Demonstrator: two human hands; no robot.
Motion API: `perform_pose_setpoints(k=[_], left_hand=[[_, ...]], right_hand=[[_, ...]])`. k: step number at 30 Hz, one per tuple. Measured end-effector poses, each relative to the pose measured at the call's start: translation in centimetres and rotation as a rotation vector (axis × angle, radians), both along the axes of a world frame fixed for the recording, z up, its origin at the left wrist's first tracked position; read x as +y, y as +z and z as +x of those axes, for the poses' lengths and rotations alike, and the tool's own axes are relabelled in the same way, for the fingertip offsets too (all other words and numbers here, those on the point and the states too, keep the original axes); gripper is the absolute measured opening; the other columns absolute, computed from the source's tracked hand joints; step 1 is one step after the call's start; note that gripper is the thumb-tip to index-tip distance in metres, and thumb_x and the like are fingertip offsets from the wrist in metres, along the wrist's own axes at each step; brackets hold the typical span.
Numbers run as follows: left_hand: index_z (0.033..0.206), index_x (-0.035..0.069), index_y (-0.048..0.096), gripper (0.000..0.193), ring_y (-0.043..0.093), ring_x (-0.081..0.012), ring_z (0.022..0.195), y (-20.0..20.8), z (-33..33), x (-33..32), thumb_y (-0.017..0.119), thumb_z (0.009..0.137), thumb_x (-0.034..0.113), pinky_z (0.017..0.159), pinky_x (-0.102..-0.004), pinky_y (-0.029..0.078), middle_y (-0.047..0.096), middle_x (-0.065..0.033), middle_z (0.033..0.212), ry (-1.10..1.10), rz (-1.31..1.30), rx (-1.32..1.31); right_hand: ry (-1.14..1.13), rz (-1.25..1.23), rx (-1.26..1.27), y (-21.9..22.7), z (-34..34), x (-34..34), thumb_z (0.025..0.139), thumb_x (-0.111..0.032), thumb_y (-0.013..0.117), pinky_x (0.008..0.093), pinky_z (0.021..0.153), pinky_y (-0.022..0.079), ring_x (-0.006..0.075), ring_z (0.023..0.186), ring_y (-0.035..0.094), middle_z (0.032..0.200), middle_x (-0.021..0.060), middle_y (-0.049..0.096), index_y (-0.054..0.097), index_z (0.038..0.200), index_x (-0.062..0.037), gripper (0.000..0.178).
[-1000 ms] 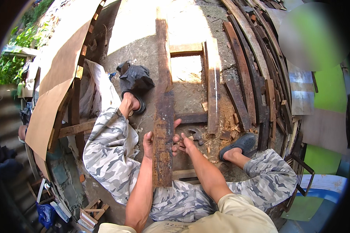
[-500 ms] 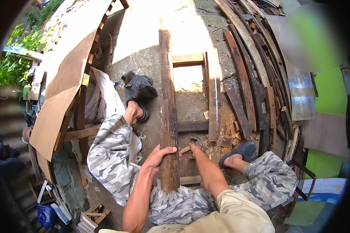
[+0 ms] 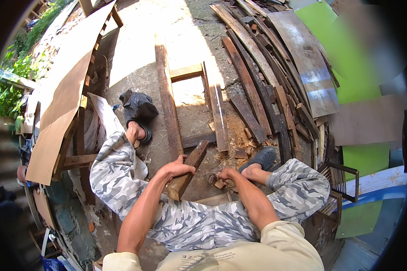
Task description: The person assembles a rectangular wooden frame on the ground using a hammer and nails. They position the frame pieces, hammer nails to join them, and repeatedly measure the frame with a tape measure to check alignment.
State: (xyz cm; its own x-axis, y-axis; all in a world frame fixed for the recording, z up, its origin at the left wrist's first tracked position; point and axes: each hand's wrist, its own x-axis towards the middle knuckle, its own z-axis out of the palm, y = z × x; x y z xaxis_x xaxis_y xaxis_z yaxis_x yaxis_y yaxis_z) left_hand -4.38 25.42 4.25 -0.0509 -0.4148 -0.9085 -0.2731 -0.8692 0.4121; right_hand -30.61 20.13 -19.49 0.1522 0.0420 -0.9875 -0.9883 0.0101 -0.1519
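A short, thick dark wood piece (image 3: 190,169) is in my left hand (image 3: 178,167), which wraps round it from the left. The piece slants, its far end to the right and its near end close to my lap. My right hand (image 3: 229,174) is closed low over the ground, on what looks like the hammer (image 3: 212,178); its head shows partly beside my fingers and most of the handle is hidden. Ahead lies a wooden frame: a long left beam (image 3: 168,99), a right beam (image 3: 218,113), a far crosspiece (image 3: 186,72) and a darker near crosspiece (image 3: 199,139).
Many loose planks (image 3: 251,86) lie stacked along the right. Wood scraps (image 3: 240,152) lie by my right shoe (image 3: 260,157). A brown board (image 3: 61,108) leans at the left; a black plastic bag (image 3: 138,107) sits by my left foot. A slatted wooden rack (image 3: 341,180) stands at the right.
The short wood piece, earlier lined up along the left beam, is now turned aslant and clear of it. My right hand has drawn back nearer to me. The whole view has shifted rightward.
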Motion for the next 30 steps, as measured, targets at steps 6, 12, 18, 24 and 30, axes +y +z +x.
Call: perform_pose_setpoints(k=[6, 12, 18, 24, 30], left_hand=[[0.146, -0.005, 0.027, 0.100, 0.059, -0.0364, 0.110, -3.8, -0.5, 0.5, 0.077, 0.063, 0.023, 0.083, -0.0436, 0.053, 0.048, -0.0287, 0.137, -0.206, 0.156, 0.010], [0.127, -0.009, 0.049, 0.074, 0.067, -0.0331, 0.102, -2.6, -5.1, -4.8, 0.074, 0.066, 0.023, 0.079, -0.0415, 0.055, 0.068, -0.0240, 0.105, -0.657, -0.153, -0.229], [0.132, 0.000, 0.043, 0.076, 0.064, -0.0406, 0.103, -4.0, -1.0, 5.7, 0.078, 0.071, 0.026, 0.089, -0.0459, 0.051, 0.066, -0.0233, 0.111, -0.018, -0.629, -0.713], [0.135, 0.004, 0.042, 0.076, 0.065, -0.0376, 0.102, -3.0, -4.4, 4.3, 0.079, 0.074, 0.030, 0.088, -0.0451, 0.052, 0.064, -0.0178, 0.116, -0.064, -0.736, -0.666], [0.134, 0.003, 0.042, 0.075, 0.065, -0.0401, 0.098, -2.9, -5.7, 5.5, 0.078, 0.072, 0.027, 0.083, -0.0464, 0.054, 0.056, -0.0186, 0.124, -0.171, -0.736, -0.715]], right_hand=[[0.432, -0.237, -0.112, 6.6, -3.0, -1.8, 0.080, -0.032, 0.063, 0.0447, 0.096, 0.050, 0.0289, 0.123, 0.059, 0.132, 0.0128, 0.063, 0.068, 0.120, -0.0036, 0.049], [0.308, 0.087, -1.381, -15.0, -24.1, -7.8, 0.083, -0.021, 0.075, 0.0380, 0.075, 0.052, 0.0217, 0.092, 0.067, 0.107, 0.0096, 0.071, 0.071, 0.100, -0.0064, 0.023], [0.130, -0.391, -0.501, 5.2, -4.5, -2.5, 0.080, -0.020, 0.069, 0.0449, 0.078, 0.053, 0.0358, 0.091, 0.068, 0.096, 0.0218, 0.068, 0.062, 0.106, -0.0001, 0.034], [-0.229, -1.007, -0.664, 15.9, -1.8, 0.0, 0.081, -0.020, 0.063, 0.0500, 0.086, 0.050, 0.0443, 0.100, 0.062, 0.109, 0.0260, 0.063, 0.049, 0.126, -0.0008, 0.051], [-0.426, -1.071, -0.851, 15.3, 0.6, -0.4, 0.082, -0.021, 0.063, 0.0532, 0.085, 0.049, 0.0468, 0.100, 0.061, 0.112, 0.0304, 0.060, 0.045, 0.129, -0.0027, 0.053]])
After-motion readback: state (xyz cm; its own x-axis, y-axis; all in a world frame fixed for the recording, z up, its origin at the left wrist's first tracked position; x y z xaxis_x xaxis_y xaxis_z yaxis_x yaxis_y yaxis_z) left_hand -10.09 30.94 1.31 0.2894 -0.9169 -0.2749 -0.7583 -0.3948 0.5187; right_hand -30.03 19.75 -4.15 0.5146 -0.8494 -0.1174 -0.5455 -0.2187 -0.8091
